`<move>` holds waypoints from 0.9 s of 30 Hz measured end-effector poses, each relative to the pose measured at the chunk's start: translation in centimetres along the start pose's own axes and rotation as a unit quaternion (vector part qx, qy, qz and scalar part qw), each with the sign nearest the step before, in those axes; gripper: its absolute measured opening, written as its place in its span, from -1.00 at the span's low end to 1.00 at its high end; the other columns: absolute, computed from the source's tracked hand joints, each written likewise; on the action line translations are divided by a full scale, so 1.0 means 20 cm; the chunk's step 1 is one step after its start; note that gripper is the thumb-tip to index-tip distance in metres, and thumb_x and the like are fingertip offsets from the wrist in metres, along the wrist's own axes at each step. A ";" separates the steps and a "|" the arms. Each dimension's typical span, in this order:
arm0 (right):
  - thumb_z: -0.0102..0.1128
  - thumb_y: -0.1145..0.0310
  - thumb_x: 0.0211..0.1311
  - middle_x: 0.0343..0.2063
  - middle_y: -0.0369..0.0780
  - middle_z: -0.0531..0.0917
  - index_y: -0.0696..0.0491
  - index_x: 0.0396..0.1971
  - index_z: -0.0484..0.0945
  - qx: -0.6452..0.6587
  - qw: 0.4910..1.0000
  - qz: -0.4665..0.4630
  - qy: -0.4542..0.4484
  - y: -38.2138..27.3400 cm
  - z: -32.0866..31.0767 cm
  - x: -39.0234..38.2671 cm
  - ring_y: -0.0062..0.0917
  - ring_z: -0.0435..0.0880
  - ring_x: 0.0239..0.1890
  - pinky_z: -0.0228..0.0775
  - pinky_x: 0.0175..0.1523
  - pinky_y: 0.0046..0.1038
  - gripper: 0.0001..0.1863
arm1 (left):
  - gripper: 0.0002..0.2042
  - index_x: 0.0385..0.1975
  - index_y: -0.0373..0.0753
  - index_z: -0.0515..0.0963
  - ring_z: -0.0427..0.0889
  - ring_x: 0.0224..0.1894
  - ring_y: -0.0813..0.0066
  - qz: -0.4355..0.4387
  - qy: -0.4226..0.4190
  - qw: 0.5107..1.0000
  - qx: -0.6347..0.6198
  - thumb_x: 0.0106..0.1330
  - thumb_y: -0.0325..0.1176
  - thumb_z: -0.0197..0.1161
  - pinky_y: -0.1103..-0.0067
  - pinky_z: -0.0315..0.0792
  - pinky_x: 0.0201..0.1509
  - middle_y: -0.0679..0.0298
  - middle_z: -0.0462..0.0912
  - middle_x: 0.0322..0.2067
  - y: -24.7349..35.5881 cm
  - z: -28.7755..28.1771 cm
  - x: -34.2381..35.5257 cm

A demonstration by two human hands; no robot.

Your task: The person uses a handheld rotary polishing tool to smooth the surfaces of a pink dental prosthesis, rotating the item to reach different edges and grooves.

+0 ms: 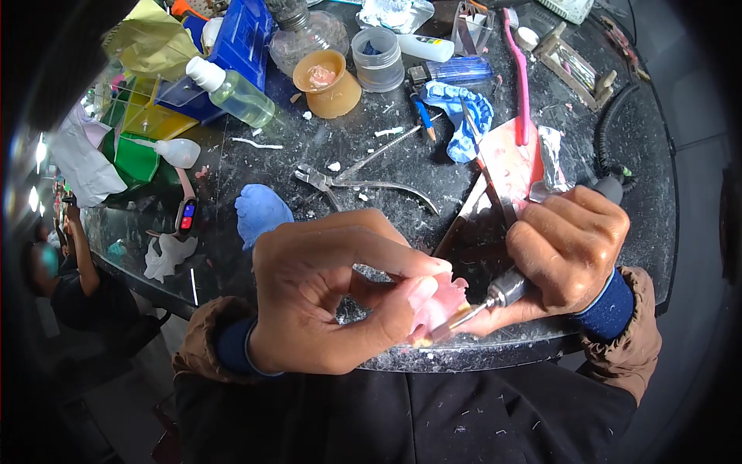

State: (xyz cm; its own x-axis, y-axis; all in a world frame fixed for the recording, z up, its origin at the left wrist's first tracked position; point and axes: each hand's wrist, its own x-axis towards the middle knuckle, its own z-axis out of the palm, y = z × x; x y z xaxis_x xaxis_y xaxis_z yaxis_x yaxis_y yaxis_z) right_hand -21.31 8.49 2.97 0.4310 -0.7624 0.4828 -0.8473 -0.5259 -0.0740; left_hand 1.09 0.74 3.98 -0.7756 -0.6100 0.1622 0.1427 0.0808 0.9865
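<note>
My left hand (325, 290) pinches a pink denture plate (440, 305) between thumb and fingertips, just above the bench's front edge. Along the plate's lower rim are yellowish tooth-like bits. Closed around a grey rotary handpiece (510, 286), my right hand (570, 246) tilts its metal tip against or very close to that rim; contact is hard to make out. Part of the plate is hidden by my left fingers. Beyond my left hand lies a light blue moulded lump (261, 213), and wire pliers (332, 184) rest with their handles spread.
Past my right hand are a red sheet (514, 166), a pink toothbrush (519, 73) and a blue dental cast (462, 139). Farther back stand a tan pot (336, 99), a clear jar (377, 66) and a spray bottle (246, 99). A wristband (186, 213) lies left. Another person (81, 290) is at far left.
</note>
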 end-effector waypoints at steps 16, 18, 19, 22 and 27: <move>0.27 -0.49 -0.46 -0.75 -0.28 0.43 0.06 -0.80 0.32 -0.047 0.999 -0.001 0.004 0.01 -0.03 0.00 -0.53 0.40 -0.77 0.07 -0.64 -0.55 -0.20 | -0.80 -0.25 -0.44 0.60 0.66 -0.37 0.52 0.001 0.002 1.000 0.009 0.10 -0.70 0.22 0.69 0.61 -0.39 0.12 0.60 -0.40 0.00 0.00 0.00; 0.21 -0.47 -0.31 -0.80 -0.34 0.33 0.03 -0.83 0.27 -0.045 0.998 -0.008 0.039 0.01 0.02 0.01 -0.59 0.32 -0.80 0.01 -0.67 -0.58 -0.24 | -0.80 -0.25 -0.44 0.60 0.65 -0.37 0.51 -0.006 -0.001 1.000 0.006 0.10 -0.70 0.22 0.68 0.62 -0.38 0.12 0.60 -0.39 0.00 0.00 0.00; 0.14 -0.45 -0.17 -0.85 -0.40 0.23 -0.01 -0.87 0.22 -0.042 0.996 -0.016 0.076 0.01 0.04 0.01 -0.65 0.24 -0.84 -0.06 -0.71 -0.61 -0.26 | -0.80 -0.25 -0.45 0.60 0.65 -0.37 0.51 -0.013 -0.003 1.000 0.005 0.10 -0.70 0.22 0.68 0.63 -0.37 0.11 0.59 -0.39 0.00 -0.01 0.00; 0.15 -0.43 -0.14 -0.85 -0.40 0.21 -0.01 -0.86 0.23 -0.059 0.997 -0.013 0.053 0.02 -0.01 0.01 -0.65 0.23 -0.84 -0.06 -0.71 -0.60 -0.27 | -0.79 -0.24 -0.45 0.59 0.64 -0.39 0.52 -0.005 0.004 1.000 -0.009 0.10 -0.71 0.22 0.68 0.63 -0.37 0.11 0.59 -0.38 0.00 0.01 0.00; 0.15 -0.47 -0.23 -0.82 -0.34 0.31 0.02 -0.85 0.26 -0.064 0.997 -0.021 0.033 0.02 0.00 0.00 -0.60 0.28 -0.82 0.00 -0.68 -0.59 -0.24 | -0.78 -0.23 -0.45 0.59 0.65 -0.37 0.51 -0.011 -0.004 1.000 0.004 0.10 -0.72 0.21 0.68 0.64 -0.36 0.11 0.59 -0.38 0.01 0.00 0.00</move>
State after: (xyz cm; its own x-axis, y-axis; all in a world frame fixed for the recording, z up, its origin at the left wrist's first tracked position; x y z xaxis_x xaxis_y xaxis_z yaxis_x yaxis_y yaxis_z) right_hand -21.68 8.31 2.95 0.4480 -0.7121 0.5405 -0.8638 -0.5007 0.0563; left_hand 1.15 0.70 4.14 -0.7839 -0.6048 0.1404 0.1208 0.0732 0.9900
